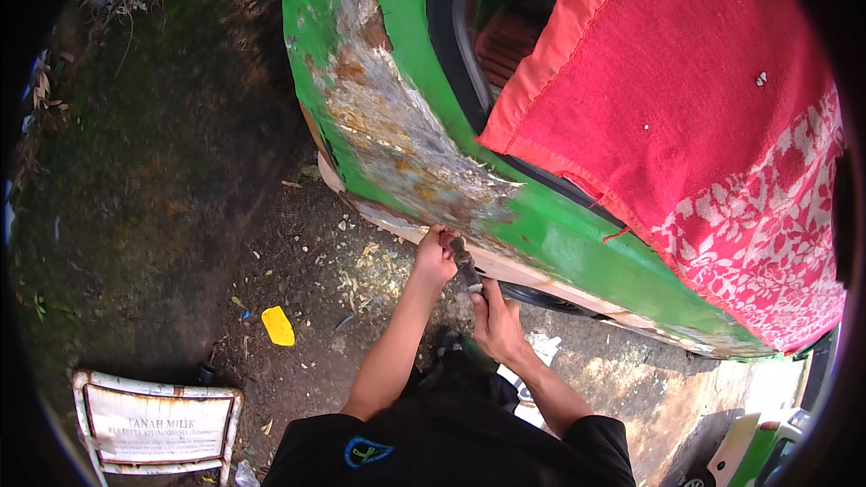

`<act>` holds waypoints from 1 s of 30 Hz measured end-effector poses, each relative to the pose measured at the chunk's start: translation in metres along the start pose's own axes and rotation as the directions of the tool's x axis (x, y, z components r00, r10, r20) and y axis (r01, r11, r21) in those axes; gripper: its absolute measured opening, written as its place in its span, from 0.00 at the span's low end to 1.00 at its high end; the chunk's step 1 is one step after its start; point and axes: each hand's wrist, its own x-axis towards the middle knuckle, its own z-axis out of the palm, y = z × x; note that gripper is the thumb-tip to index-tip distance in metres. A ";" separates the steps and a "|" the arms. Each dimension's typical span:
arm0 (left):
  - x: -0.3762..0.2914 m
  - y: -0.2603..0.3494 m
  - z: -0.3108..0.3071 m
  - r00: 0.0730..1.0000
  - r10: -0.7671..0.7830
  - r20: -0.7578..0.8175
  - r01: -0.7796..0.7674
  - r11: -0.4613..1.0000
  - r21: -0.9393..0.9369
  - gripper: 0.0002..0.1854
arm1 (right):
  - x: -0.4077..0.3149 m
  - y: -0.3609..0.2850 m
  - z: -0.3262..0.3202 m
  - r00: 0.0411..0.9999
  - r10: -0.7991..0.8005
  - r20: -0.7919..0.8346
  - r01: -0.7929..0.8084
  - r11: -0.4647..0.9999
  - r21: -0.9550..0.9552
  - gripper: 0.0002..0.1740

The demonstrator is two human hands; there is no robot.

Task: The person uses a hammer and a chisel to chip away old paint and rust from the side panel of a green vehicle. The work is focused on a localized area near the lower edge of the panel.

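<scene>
In front of me is the green body of a vehicle [595,243], its corner panel carrying a wide patch of bare, rusty metal [406,142] with ragged paint and filler edges. Close to the panel's lower edge, my left hand [435,258] grips a small reddish-brown tool [448,241]; what kind it is cannot be told. Just below and to the right, my right hand [498,325] holds a dark hammer-like tool [467,269] by its handle. The two tools overlap in view, so whether they touch is unclear. A pale lower strip [521,272] runs beneath the green panel.
A red patterned cloth [676,101] drapes over the vehicle's window [507,34]. Yellowish paint chips [371,276] litter the ground, and a yellow sponge-like block [278,326] lies left. A rusty white-framed sign [159,426] bearing writing stands lower left. Another vehicle [764,443] is lower right.
</scene>
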 end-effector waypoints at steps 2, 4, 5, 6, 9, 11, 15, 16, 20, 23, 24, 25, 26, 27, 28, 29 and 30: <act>0.000 0.005 -0.004 0.999 -0.006 0.051 0.006 1.000 0.000 0.12 | -0.006 -0.008 -0.008 1.000 0.018 -0.015 -0.016 0.995 0.097 0.11; 0.002 0.005 -0.002 0.998 -0.008 0.070 0.008 1.000 0.004 0.12 | -0.013 -0.004 -0.007 0.995 -0.040 -0.092 0.059 0.975 0.213 0.11; 0.005 0.004 0.000 0.998 -0.005 0.060 0.005 1.000 0.010 0.12 | -0.010 0.003 -0.003 0.993 -0.079 -0.092 0.094 0.979 0.178 0.11; 0.005 0.001 -0.002 0.999 0.000 0.043 -0.001 1.000 0.014 0.12 | -0.007 0.004 0.000 0.990 -0.113 -0.086 0.124 0.981 0.149 0.10; 0.000 -0.003 -0.001 0.998 0.040 -0.039 -0.039 0.999 0.031 0.13 | 0.004 -0.002 0.000 0.998 0.069 0.009 -0.069 0.997 0.016 0.08; -0.007 -0.003 0.007 0.992 0.075 -0.098 -0.071 0.996 0.048 0.13 | 0.005 -0.005 -0.001 0.988 0.155 0.001 -0.155 0.982 0.109 0.10; -0.022 -0.001 0.007 0.999 -0.025 0.041 0.025 1.000 0.002 0.14 | -0.011 0.011 0.002 0.979 0.189 -0.069 -0.163 0.945 0.282 0.12; -0.025 -0.001 0.005 0.998 -0.061 0.027 0.062 0.996 -0.067 0.13 | -0.015 0.010 0.002 0.979 0.168 -0.117 -0.123 0.939 0.320 0.12; -0.029 -0.006 0.007 0.999 -0.039 -0.008 0.038 0.999 -0.029 0.14 | -0.035 0.025 0.011 0.975 -0.068 -0.210 0.128 0.948 0.290 0.11; -0.020 -0.010 0.003 0.997 0.072 0.041 -0.072 0.997 -0.009 0.14 | -0.022 0.033 0.022 0.994 -0.096 -0.056 0.094 0.995 -0.037 0.11; -0.024 -0.013 0.016 0.997 0.047 -0.053 -0.050 0.997 -0.051 0.14 | -0.018 0.025 0.018 1.000 -0.001 -0.017 0.000 0.997 -0.073 0.11; -0.023 -0.010 0.016 0.998 0.037 -0.050 -0.038 0.999 -0.026 0.14 | -0.017 0.015 0.014 0.998 0.044 -0.043 -0.045 0.999 -0.018 0.11; -0.023 -0.008 0.014 0.999 0.026 -0.047 -0.026 1.000 -0.001 0.13 | -0.018 0.005 0.010 0.994 0.090 -0.067 -0.088 0.995 0.037 0.11; -0.022 -0.007 0.015 0.999 0.015 -0.040 -0.014 1.000 0.024 0.13 | -0.017 0.001 0.007 0.987 0.136 -0.090 -0.127 0.988 0.091 0.11; -0.023 -0.009 0.014 1.000 0.026 -0.007 -0.026 1.000 -0.005 0.12 | -0.020 0.004 0.006 0.984 0.131 -0.124 -0.114 0.984 0.133 0.12; -0.024 -0.011 0.014 0.999 0.014 -0.045 -0.014 1.000 -0.011 0.12 | -0.023 0.007 0.007 0.980 0.120 -0.158 -0.091 0.980 0.179 0.14; -0.025 -0.014 0.012 0.997 0.002 -0.083 -0.003 1.000 -0.019 0.12 | -0.025 0.009 0.007 0.975 0.110 -0.191 -0.066 0.972 0.225 0.16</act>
